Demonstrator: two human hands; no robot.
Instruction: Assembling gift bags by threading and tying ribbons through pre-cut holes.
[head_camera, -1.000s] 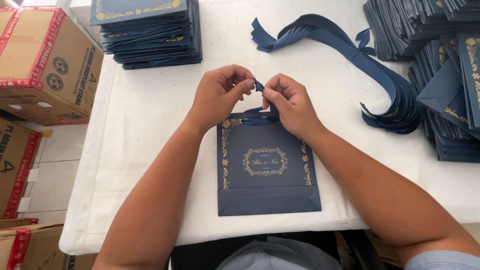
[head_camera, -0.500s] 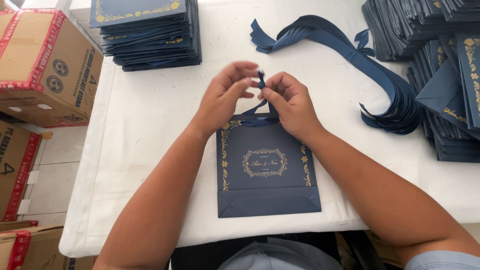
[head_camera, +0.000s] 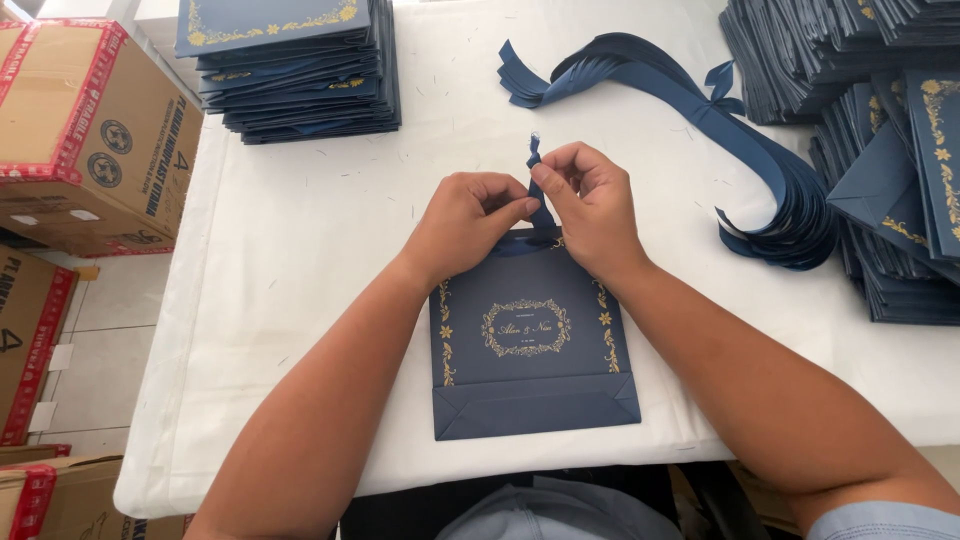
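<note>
A flat navy paper bag with gold ornament lies on the white table in front of me, its folded bottom toward me. A navy ribbon rises from the bag's top edge. My left hand and my right hand meet just above that edge. Both pinch the ribbon between thumb and fingers, and its free end sticks up between them.
A stack of flat navy bags stands at the back left. More bag stacks fill the right side. A bundle of loose navy ribbons curves across the back right. Cardboard boxes sit off the table's left edge.
The ribbon was low and looped between my fingers. Now both hands have drawn it upward so its end stands above them. The bag has not moved.
</note>
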